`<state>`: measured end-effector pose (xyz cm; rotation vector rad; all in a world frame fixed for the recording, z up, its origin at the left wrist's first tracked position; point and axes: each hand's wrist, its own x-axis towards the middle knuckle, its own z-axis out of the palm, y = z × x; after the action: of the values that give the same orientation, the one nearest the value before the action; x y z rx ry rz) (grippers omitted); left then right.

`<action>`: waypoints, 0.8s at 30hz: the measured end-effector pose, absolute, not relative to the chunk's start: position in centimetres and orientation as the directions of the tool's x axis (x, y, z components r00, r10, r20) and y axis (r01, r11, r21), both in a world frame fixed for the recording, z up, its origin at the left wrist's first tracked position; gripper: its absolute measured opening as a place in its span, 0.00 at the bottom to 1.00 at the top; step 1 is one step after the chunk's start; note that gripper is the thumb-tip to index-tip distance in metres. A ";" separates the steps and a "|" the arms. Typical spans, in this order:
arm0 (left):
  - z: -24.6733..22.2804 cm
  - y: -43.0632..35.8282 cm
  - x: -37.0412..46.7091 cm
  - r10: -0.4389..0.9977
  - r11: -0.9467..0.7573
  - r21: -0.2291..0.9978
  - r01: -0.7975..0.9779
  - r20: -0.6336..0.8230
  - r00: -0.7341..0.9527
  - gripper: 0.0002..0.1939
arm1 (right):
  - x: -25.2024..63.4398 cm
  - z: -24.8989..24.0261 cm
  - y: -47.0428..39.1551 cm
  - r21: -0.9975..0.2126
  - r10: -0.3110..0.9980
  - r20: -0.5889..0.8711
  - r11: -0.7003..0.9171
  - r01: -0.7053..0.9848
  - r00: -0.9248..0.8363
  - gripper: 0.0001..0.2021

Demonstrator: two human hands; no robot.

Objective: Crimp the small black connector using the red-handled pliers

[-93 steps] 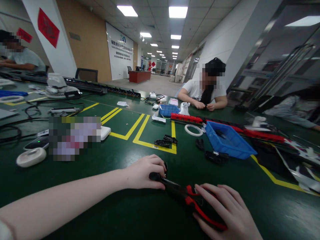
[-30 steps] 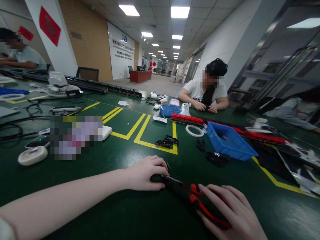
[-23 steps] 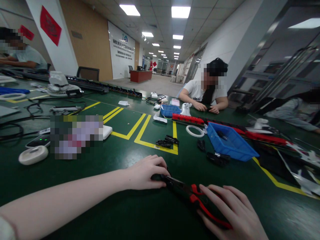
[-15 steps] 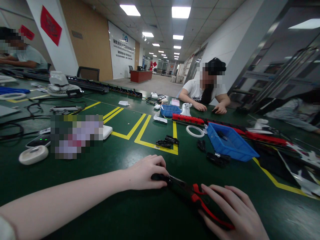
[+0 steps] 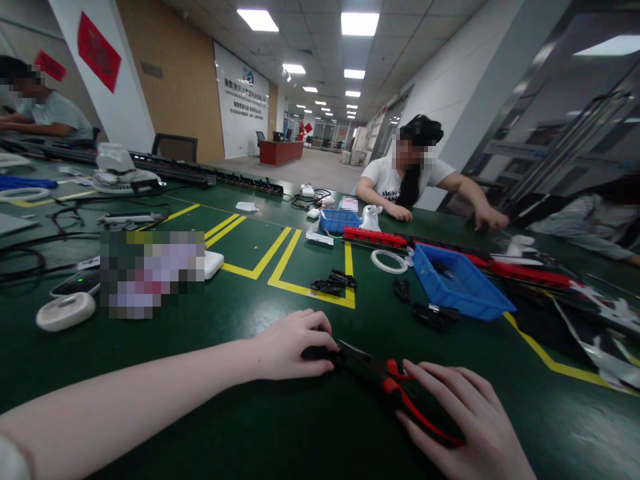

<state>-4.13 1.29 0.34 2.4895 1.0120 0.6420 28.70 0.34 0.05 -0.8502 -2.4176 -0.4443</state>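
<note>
At the lower centre, my left hand [image 5: 300, 343] pinches a small black part [image 5: 317, 353] just above the green table [image 5: 220, 407]. Red-and-black pliers [image 5: 393, 387] are held in my right hand [image 5: 465, 413], with the fingers around the handles. The jaws point left at the black part and stand slightly apart; whether a tip touches it cannot be made out. Several black parts [image 5: 333, 283] lie on the yellow tape beyond my left hand, and more [image 5: 435, 315] lie beside the blue bin.
A blue bin [image 5: 457, 287] stands at the right, near a white ring [image 5: 389, 261] and a red strip [image 5: 375, 237]. A smaller blue tray [image 5: 340, 221] is farther back. Across the table sits a person [image 5: 415, 173]. Left are cables and a white round object [image 5: 66, 311].
The pliers' jaws have parted a little and shifted slightly off the black part. My left hand has barely moved. The person opposite has stretched one arm out to the right.
</note>
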 end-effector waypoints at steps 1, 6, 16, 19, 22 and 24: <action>0.4 1.3 -4.1 0.723 -0.669 0.501 0.550 0.265 0.638 0.12 | 28.8 0.0 0.3 0.126 0.485 0.581 0.740 0.660 -0.654 0.27; 0.5 1.2 -4.1 0.728 -0.657 0.517 0.549 0.249 0.639 0.13 | 29.0 -0.2 0.6 0.098 0.548 0.582 0.686 0.721 -0.601 0.27; 0.6 1.1 -4.1 0.723 -0.657 0.524 0.542 0.234 0.651 0.13 | 29.5 -1.3 1.8 -0.062 0.756 0.459 0.551 0.832 -0.467 0.26; 0.7 0.9 -4.0 0.718 -0.658 0.530 0.535 0.228 0.658 0.13 | 29.4 -1.1 1.8 -0.043 0.773 0.422 0.539 0.841 -0.474 0.26; 0.8 0.8 -3.9 0.709 -0.668 0.525 0.527 0.233 0.666 0.13 | 28.7 -0.3 1.4 0.022 0.730 0.436 0.576 0.817 -0.526 0.23; 0.7 0.8 -3.9 0.699 -0.681 0.513 0.522 0.243 0.672 0.13 | 27.6 0.4 0.8 0.077 0.670 0.473 0.616 0.784 -0.572 0.20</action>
<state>-3.91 0.77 0.68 2.4841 0.9555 0.6008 27.59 0.79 0.35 -1.1587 -2.4426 -0.3921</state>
